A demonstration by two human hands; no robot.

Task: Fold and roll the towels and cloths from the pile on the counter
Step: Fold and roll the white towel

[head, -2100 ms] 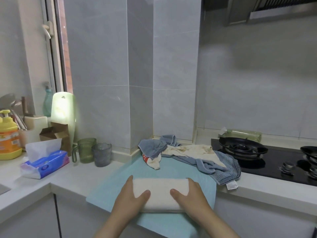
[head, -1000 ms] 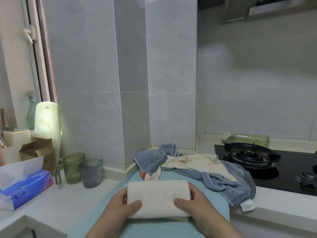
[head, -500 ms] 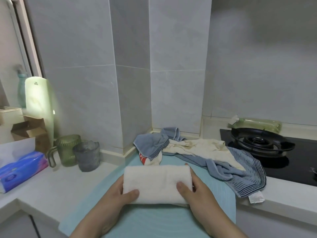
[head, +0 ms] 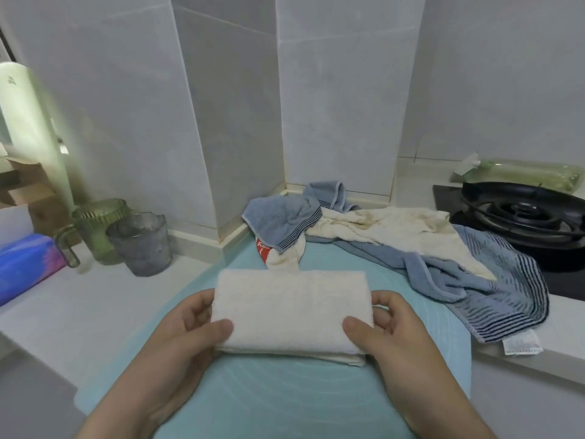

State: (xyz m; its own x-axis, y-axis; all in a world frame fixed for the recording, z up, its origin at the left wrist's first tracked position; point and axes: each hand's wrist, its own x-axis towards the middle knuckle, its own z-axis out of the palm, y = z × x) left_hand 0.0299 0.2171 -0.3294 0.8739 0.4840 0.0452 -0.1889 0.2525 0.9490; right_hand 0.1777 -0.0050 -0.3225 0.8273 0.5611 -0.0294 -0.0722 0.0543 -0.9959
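Left hand (head: 177,340) and right hand (head: 395,337) each hold a closed grip on opposite ends of the thick, fluffy cream rectangular folded towel (head: 291,312) over the smooth teal mat (head: 285,400), the crumpled blue-and-cream cloth pile (head: 395,248) lying beyond on the table (head: 104,299).

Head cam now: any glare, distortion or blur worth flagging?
Head view: wide-angle bend bows the tiled wall column; the pale green board at left is blown out; the folded white towel and both hands look sharp; left edge soft.
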